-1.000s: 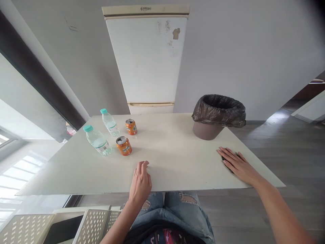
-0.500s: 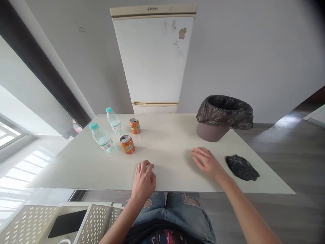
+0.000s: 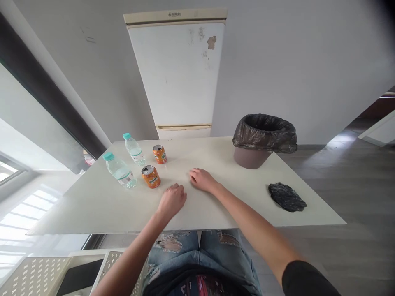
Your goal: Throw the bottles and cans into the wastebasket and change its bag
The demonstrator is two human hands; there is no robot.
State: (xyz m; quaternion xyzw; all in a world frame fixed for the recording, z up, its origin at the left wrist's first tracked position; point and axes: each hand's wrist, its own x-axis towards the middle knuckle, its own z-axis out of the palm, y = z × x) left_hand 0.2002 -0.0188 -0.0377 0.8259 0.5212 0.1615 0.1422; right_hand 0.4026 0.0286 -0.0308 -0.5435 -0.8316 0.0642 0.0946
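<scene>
My left hand (image 3: 173,200) is closed in a loose fist above the near part of the table, just right of the nearer orange drink can (image 3: 151,176). My right hand (image 3: 203,179) reaches across to the middle of the table; its fingers are curled together, pointing left, with nothing visible in them. Behind the nearer can stands a second orange can (image 3: 159,154). Both cans are upright with opened tops. To their left are two clear plastic bottles with teal caps, a nearer bottle (image 3: 120,170) and a farther bottle (image 3: 135,150). Neither hand touches them.
A brown bin (image 3: 250,158) lined with a black bag (image 3: 262,137) stands at the table's right rear. A crumpled black plastic bag (image 3: 286,197) lies in front of it. Behind the white table (image 3: 101,207) is a fridge (image 3: 179,74). A perforated basket (image 3: 33,273) sits lower left.
My right hand has swept left from near the bin to the middle of the table, its fingers curling in. My left hand has closed more. The view has shifted slightly.
</scene>
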